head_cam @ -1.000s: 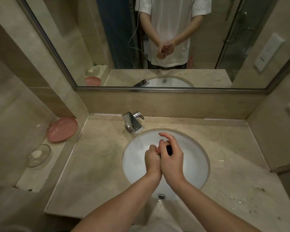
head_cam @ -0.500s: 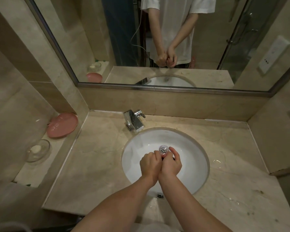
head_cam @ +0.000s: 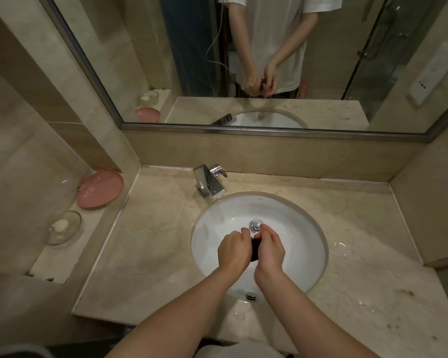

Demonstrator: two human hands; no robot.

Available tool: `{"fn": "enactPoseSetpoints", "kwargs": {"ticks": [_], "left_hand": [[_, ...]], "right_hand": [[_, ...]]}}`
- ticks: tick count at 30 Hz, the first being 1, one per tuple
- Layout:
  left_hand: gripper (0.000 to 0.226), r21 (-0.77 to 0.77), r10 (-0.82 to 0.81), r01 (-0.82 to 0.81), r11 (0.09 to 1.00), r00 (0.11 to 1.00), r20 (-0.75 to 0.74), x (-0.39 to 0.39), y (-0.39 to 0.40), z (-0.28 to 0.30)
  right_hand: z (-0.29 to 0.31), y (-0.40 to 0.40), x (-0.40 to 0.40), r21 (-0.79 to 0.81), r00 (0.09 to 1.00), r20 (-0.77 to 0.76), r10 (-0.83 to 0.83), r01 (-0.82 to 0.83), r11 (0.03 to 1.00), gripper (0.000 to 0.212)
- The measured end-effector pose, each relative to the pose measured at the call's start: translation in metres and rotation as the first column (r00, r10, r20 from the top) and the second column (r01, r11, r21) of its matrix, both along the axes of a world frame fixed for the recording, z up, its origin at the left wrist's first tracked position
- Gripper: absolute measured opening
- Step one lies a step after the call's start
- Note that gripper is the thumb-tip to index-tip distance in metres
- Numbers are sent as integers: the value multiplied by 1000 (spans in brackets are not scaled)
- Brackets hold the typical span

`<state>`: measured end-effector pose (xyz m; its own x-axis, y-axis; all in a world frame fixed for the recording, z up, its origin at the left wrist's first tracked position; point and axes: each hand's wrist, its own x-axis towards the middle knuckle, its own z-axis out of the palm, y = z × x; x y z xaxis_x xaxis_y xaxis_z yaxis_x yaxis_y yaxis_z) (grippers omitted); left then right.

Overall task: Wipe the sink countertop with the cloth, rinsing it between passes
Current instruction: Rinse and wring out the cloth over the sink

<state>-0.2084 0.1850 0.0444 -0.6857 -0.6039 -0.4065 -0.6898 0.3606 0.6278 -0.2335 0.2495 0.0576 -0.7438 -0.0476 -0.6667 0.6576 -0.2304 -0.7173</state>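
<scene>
Over the white round sink [head_cam: 217, 228], my left hand [head_cam: 233, 251] and my right hand [head_cam: 270, 250] are pressed together, both curled round a small dark cloth [head_cam: 255, 250]. Only a dark strip of the cloth shows between the fists. The hands sit just in front of the chrome drain plug [head_cam: 255, 225]. A beige marble countertop [head_cam: 150, 244] surrounds the sink, with drops of water on its right side [head_cam: 340, 245]. The chrome faucet [head_cam: 209, 182] stands at the back left of the basin; no water stream is visible.
A pink dish [head_cam: 100, 188] and a clear glass soap dish [head_cam: 64, 228] with a soap bar sit on the lower left ledge. A mirror [head_cam: 269, 60] covers the back wall. Walls close in on the left and right.
My hands dropped lower into the basin, toward me, uncovering the drain plug. They stay clamped together round the cloth, and a little more of the dark cloth shows between them now.
</scene>
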Motion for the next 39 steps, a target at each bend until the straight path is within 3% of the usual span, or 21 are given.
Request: {"fn": "enactPoseSetpoints", "kwargs": {"ticks": [2, 5, 7, 10, 13, 18, 21, 24, 26, 29, 31, 33, 34, 36, 39], "left_hand": [[40, 294, 118, -106, 950, 993, -23, 4, -7, 2], [32, 499, 227, -174, 849, 973, -46, 19, -20, 3], [32, 614, 301, -194, 766, 951, -75, 32, -29, 5], [34, 694, 307, -129, 708, 942, -138, 52, -36, 6], [30, 678, 396, -195, 709, 905, -154, 67, -38, 4], [18, 629, 514, -299, 718, 837, -189, 91, -49, 8], [22, 645, 545, -316, 696, 817, -188, 108, -72, 16], [25, 607, 587, -390, 693, 793, -161, 133, -105, 13], [26, 471, 481, -354, 808, 858, -180, 153, -124, 6], [30, 315, 199, -130, 940, 960, -197, 174, -147, 3], [30, 490, 203, -29, 871, 930, -306, 179, -157, 11], [45, 661, 243, 71, 747, 896, -371, 181, -168, 17], [54, 676, 230, 103, 729, 895, -383, 183, -174, 20], [60, 664, 192, 125, 737, 903, -384, 186, -188, 26], [40, 616, 96, 161, 771, 927, -362, 192, -207, 30]], "right_hand": [[-4, 14, -5, 47, 966, -25, 258, -257, 965, 23], [-6, 38, -14, 167, 763, -74, 643, -626, 762, 29], [-7, 51, -20, 135, 653, -131, 746, -734, 665, 26], [-13, 60, -28, 1, 632, -196, 750, -765, 644, 22], [-20, 55, -25, -185, 655, -158, 739, -754, 630, 32], [-13, 28, 3, -285, 559, -120, 820, -811, 511, 42], [-5, 8, 19, -224, 532, -170, 829, -840, 494, 37], [3, -13, 33, -146, 628, -234, 742, -777, 612, 33], [7, -31, 42, -34, 643, -282, 712, -748, 663, 31], [15, -64, 62, 91, 556, -313, 770, -789, 607, 32], [21, -87, 77, 80, 473, -295, 830, -853, 515, 31], [25, -106, 87, 81, 383, -291, 877, -903, 421, 29], [26, -113, 89, 93, 366, -303, 880, -908, 410, 28], [31, -126, 90, 130, 423, -332, 843, -865, 484, 26], [39, -136, 88, 205, 505, -350, 789, -780, 591, 32]]}}
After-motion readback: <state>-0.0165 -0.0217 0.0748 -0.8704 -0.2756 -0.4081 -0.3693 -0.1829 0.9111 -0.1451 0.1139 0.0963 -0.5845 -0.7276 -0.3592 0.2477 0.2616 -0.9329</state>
